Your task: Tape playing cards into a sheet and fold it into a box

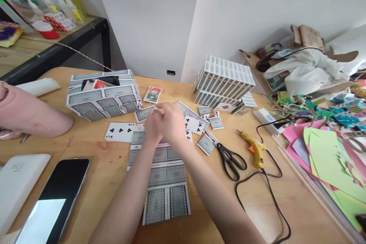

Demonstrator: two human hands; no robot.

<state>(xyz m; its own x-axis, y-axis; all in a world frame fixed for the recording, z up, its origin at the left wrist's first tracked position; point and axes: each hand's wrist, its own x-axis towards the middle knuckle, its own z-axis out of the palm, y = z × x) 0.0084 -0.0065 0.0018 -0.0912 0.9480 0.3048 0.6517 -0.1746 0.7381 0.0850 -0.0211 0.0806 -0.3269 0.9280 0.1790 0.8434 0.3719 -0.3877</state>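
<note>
My hands [173,124] meet, blurred, at centre frame; whether they pinch anything I cannot tell. The card panel [168,179], lower centre on the tabletop [107,164], is presumably light, bendable and slick, best gripped along its outer edges.

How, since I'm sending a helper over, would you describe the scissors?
On the wooden table, look right of the right hand. Between a patterned card and the yellow glue gun lie the scissors, the only thing there with black looped handles.
</note>
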